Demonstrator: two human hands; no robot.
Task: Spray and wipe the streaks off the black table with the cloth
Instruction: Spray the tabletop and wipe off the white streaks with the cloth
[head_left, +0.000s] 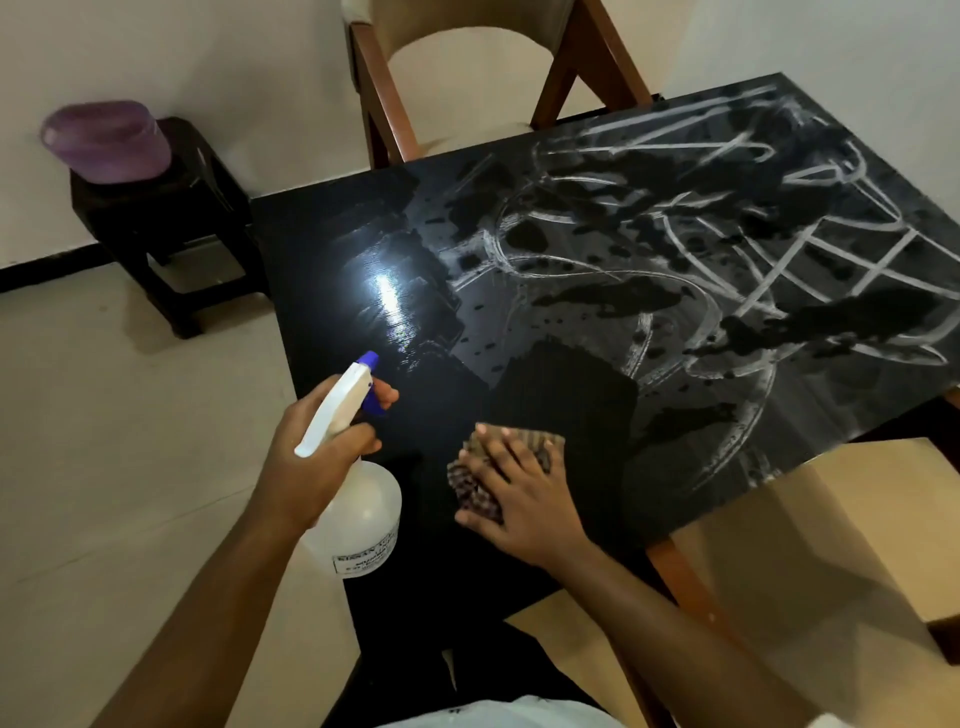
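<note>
The left hand (317, 457) curls round the neck of a translucent white spray bottle with a blue nozzle (358, 499), hiding it. The right hand (519, 499), fingers flat, presses a checked brown cloth (467, 486), mostly covered, on the glossy black table (571, 395); white streaks (727, 249) cross its far half.

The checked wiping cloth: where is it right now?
In the head view, the checked brown cloth lies on the near part of the black table under the right hand, just right of the clear plastic spray bottle.
</note>
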